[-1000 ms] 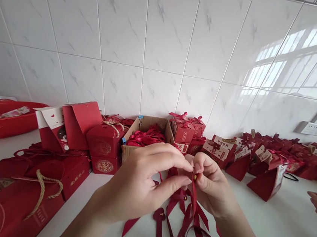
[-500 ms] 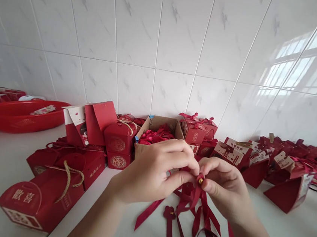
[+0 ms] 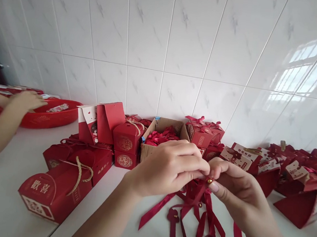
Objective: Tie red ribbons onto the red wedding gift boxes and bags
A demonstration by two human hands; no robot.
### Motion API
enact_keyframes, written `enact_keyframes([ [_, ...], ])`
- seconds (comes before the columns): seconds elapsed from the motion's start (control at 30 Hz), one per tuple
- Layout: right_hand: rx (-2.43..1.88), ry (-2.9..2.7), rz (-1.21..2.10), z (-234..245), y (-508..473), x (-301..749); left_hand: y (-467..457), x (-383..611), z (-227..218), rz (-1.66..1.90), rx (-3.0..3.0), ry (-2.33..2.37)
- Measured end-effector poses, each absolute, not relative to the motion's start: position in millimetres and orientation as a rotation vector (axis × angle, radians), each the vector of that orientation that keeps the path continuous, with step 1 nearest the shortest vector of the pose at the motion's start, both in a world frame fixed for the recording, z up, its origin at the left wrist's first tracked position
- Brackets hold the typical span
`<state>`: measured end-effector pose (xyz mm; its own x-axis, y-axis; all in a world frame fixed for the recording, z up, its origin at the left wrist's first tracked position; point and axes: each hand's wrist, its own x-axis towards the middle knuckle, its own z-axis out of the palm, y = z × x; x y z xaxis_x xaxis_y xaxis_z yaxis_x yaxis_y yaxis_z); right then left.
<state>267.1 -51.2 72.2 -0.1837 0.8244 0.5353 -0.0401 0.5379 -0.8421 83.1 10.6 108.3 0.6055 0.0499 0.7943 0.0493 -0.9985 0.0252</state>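
Dark red ribbon (image 3: 202,193) with a small gold bell (image 3: 210,181) is pinched between my two hands at the lower middle of the head view. My left hand (image 3: 170,167) comes in from the left, fingers and thumb closed at the ribbon's top, hiding part of it. Opposite it, my right hand (image 3: 233,185) grips beside the bell, the thumb against it. Below hang and lie several loose ribbon ends. A flower-shaped red strap (image 3: 174,218) lies on the white table (image 3: 124,228) under my hands.
Behind my hands stands a cardboard box (image 3: 172,124) of red ribbons. Red gift boxes (image 3: 62,191) with rope handles stack at left, and more gift packages (image 3: 302,205) crowd the right. Another person's arm (image 3: 1,132) reaches by a red basin (image 3: 53,118).
The view has swung left, so things sit farther right in it. Another person's arms have come into view at left. My hands keep their pinch on the ribbon.
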Motion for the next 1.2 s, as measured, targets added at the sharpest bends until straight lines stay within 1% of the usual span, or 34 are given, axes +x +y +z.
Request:
enact_keyframes([
  [0.17, -0.556, -1.557, 0.875, 70.2, -51.1, 267.4, 9.8, 86.9, 108.2, 1.549, 2.777, -0.015],
  [0.37, -0.539, -1.525, 0.884, 67.4, -51.8, 267.6, 8.5, 89.3, 107.5, 1.420, 2.745, -0.051],
  [0.47, -0.529, -1.533, 0.761, 68.7, -50.5, 266.6, 8.1, 89.7, 107.4, 1.401, 2.754, -0.031],
  [0.67, -0.516, -1.510, 0.560, 68.7, -51.8, 265.4, 5.6, 92.7, 106.2, 1.517, 2.756, 0.007],
  [1.03, -0.525, -1.444, 0.444, 64.5, -51.0, 266.0, -1.3, 101.7, 100.2, 1.685, 2.695, 0.139],
  [1.2, -0.506, -1.381, 0.499, 59.5, -46.4, 259.7, -0.3, 102.0, 99.2, 1.705, 2.693, 0.213],
])
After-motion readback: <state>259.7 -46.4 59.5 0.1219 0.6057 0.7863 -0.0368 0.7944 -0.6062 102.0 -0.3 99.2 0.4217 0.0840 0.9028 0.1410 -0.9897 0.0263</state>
